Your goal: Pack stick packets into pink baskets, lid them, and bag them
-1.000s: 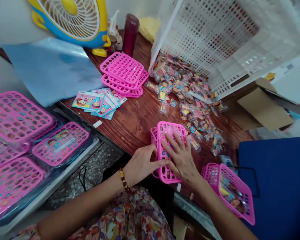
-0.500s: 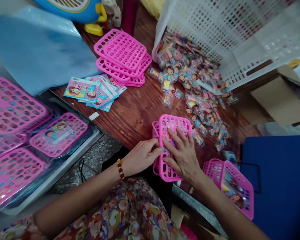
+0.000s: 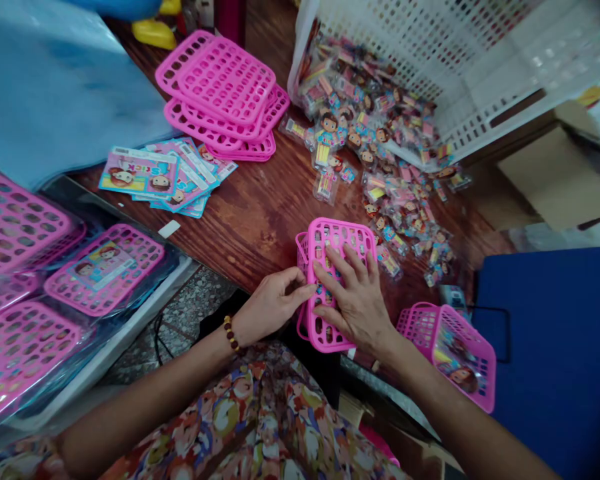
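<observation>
At the table's front edge stands a small pink plastic basket (image 3: 303,248) with a pink perforated lid (image 3: 325,333) over it. Small packets show through the lid's holes. My right hand (image 3: 355,300) lies flat across the lid with its fingers spread. My left hand (image 3: 275,303) is closed at the left side, its thumb on the lid's edge and its other fingers against the basket, partly hidden. Packets with cartoon figures (image 3: 380,153) spill over the table behind the basket.
Stacked pink lids (image 3: 227,87) and printed cards (image 3: 150,177) lie at the back left. A white crate (image 3: 475,67) is tipped behind the packets. Another pink basket (image 3: 460,353) is at right, beside a blue panel (image 3: 555,320). Wrapped lidded baskets (image 3: 105,270) fill the left.
The view has shifted slightly, so everything sits a little further left and up. Both hands stay at the lidded basket, in nearly the same hold.
</observation>
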A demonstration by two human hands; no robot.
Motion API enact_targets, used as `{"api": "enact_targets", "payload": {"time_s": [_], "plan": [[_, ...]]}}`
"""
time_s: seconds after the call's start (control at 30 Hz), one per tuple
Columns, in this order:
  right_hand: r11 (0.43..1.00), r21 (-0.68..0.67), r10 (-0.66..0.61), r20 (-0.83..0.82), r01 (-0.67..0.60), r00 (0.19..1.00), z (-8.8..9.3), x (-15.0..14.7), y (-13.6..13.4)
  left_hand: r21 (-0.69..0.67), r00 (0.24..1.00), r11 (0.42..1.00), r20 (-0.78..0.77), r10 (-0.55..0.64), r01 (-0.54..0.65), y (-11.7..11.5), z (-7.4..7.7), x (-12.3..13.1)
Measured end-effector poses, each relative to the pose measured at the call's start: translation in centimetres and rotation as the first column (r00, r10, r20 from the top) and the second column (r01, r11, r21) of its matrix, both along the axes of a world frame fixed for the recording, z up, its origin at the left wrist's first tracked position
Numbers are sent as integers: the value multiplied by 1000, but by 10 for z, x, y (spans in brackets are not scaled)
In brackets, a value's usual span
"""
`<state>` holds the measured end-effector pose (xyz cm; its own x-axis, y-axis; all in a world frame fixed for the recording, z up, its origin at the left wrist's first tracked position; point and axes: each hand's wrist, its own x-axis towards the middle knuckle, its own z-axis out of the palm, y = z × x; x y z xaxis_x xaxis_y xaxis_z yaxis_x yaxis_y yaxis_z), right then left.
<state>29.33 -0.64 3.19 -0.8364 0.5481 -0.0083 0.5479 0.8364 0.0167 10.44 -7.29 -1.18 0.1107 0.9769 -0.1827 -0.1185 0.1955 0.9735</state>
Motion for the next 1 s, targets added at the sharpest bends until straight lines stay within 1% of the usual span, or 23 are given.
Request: {"api": "enact_targets", "payload": {"time_s": [0.13, 0.27, 0.37, 0.57, 0.67, 0.7, 0.73, 0.77, 0.8, 0.83, 0.87, 0.9, 0.97, 1.0], "plan": [[1000, 9, -2, 30, 2, 1000, 0, 2, 1, 17, 999, 1000, 29, 23, -24, 0, 1, 1], [1000, 5, 20, 32, -20, 999, 1, 2, 1, 80, 995, 994, -68, 78, -72, -3, 4, 4], [1000, 4, 25, 40, -25, 999, 0, 1, 1, 88, 988, 992, -118, 95, -85, -4, 4, 6], [999, 46, 26, 24, -27, 999, -2, 0, 1, 114, 986, 990, -138, 99, -83, -5, -1, 8], [999, 46, 25, 27, -26, 999, 0, 0, 1, 109, 986, 991, -137, 97, -83, -8, -3, 4], [999, 44, 22, 32, -23, 999, 0, -1, 1, 126, 981, 987, -156, 118, -98, -8, -2, 1], [999, 42, 20, 38, -22, 999, 1, -1, 2, 173, 969, 977, -194, 154, -121, -7, -2, -3], [999, 44, 20, 42, -22, 999, 2, -1, 1, 251, 946, 957, -250, 207, -143, -6, 0, -6], [998, 49, 23, 41, -25, 999, 2, 0, 1, 351, 912, 925, -313, 265, -148, -3, 1, -9], [998, 54, 27, 37, -29, 999, 2, 0, 1, 449, 874, 885, -376, 309, -121, 1, 2, -12], [998, 58, 31, 33, -33, 999, 1, 0, 1, 521, 838, 851, -437, 327, -61, 6, 3, -14], [998, 61, 33, 23, -35, 999, 0, 0, 1, 559, 808, 829, -495, 319, 15, 11, 4, -14], [998, 62, 33, -1, -33, 999, -1, 1, 1, 552, 765, 821, -589, 260, 146, 19, 2, -12], [998, 58, 30, -11, -30, 999, -2, 1, 1, 535, 751, 825, -618, 235, 183, 22, 0, -10]]}}
